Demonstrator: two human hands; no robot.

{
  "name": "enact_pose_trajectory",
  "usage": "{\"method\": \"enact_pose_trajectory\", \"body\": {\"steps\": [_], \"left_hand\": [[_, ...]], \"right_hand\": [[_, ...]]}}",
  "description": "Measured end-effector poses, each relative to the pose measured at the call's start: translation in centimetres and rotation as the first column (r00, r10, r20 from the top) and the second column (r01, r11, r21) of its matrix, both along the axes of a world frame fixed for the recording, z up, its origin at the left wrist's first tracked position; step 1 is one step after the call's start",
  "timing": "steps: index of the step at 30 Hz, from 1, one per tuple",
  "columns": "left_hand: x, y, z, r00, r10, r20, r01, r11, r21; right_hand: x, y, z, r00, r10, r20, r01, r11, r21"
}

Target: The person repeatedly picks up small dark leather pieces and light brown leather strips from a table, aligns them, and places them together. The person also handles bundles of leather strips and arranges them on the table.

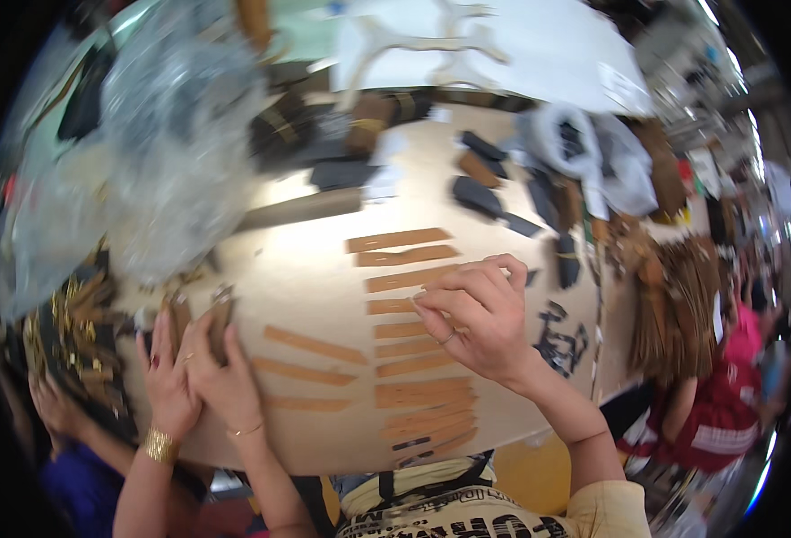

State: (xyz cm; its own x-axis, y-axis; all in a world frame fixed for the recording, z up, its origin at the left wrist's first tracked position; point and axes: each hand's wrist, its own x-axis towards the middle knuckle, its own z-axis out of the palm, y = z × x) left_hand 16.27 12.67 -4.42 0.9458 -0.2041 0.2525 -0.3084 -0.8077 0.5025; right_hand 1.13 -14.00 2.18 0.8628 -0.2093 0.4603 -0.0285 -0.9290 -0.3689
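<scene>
My right hand [478, 314] reaches over a column of tan leather-like strips, its thumb and forefinger pinched together beside one strip [388, 307]. Whatever lies in that pinch is too small to make out. A ring sits on one finger. Several strips are laid out flat, from the farthest strip [397, 240] down to a denser group [424, 394] near my body. Left of the column, 3 loose strips [315, 344] lie at a slant. My left hand does not show. Two hands close together [189, 377], which look like a co-worker's, rest on brown pieces [220, 309] at the left.
Clear plastic bags [176, 134] bulge at the far left. Dark pieces [478, 195] and a white plastic bag [561, 139] lie at the far right. Brown strips hang in a bundle [673, 314] at the right edge. Small black pieces [557, 341] lie beyond my right wrist.
</scene>
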Motion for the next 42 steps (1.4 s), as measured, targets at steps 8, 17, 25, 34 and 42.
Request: {"method": "enact_pose_trajectory", "body": {"steps": [8, 17, 25, 34, 42], "left_hand": [[1.3, 0.4, -0.5, 0.983, -0.115, 0.144, 0.099, 0.988, 0.116], [1.8, 0.9, -1.0, 0.981, -0.125, 0.147, 0.093, 0.974, 0.208], [2.5, 0.9, -1.6, 0.975, -0.147, 0.166, 0.113, 0.974, 0.195], [1.3, 0.5, -1.1, 0.963, -0.139, 0.232, 0.084, 0.969, 0.231], [-0.8, -0.1, 0.1, 0.963, -0.063, 0.263, 0.018, 0.985, 0.169]], "right_hand": [[-12.9, -5.3, 1.3, 0.848, -0.530, 0.007, 0.529, 0.846, 0.064], [-20.5, -7.6, 1.1, 0.643, -0.760, 0.096, 0.748, 0.650, 0.134], [-25.1, -6.9, 0.7, 0.485, -0.871, 0.083, 0.856, 0.492, 0.157], [-25.7, -5.6, -0.9, 0.488, -0.871, 0.064, 0.854, 0.491, 0.173], [-22.4, -5.6, 0.0, 0.592, -0.806, 0.017, 0.787, 0.582, 0.203]]}}
